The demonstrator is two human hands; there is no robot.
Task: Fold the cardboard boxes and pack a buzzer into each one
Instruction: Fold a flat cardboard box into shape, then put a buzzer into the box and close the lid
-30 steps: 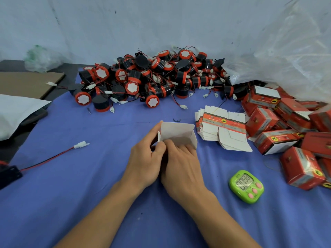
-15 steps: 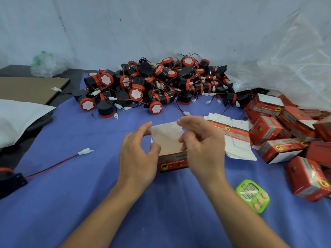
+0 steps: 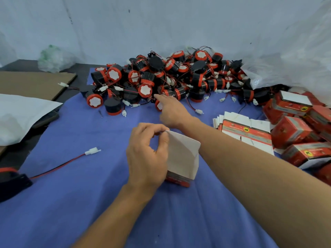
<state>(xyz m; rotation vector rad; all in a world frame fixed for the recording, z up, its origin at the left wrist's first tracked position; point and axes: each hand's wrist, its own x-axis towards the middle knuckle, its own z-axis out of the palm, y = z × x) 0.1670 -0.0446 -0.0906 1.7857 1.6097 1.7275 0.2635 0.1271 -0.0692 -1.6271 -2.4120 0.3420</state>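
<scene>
Box [image 3: 182,156] stands mid-table on the blue cloth [image 3: 89,203], its white flap pinched by my left hand [image 3: 146,158], fingers curled on it. My right hand [image 3: 172,112] reaches the buzzer pile [image 3: 179,81], fingers outstretched and loose.

We can read no word or number here. On the packed red boxes [image 3: 291,129] at the right of the frame and the flat box stack [image 3: 250,136] beside them, we see only blurred pale print lines and a yellow emblem [image 3: 308,153] with a black figure.
</scene>
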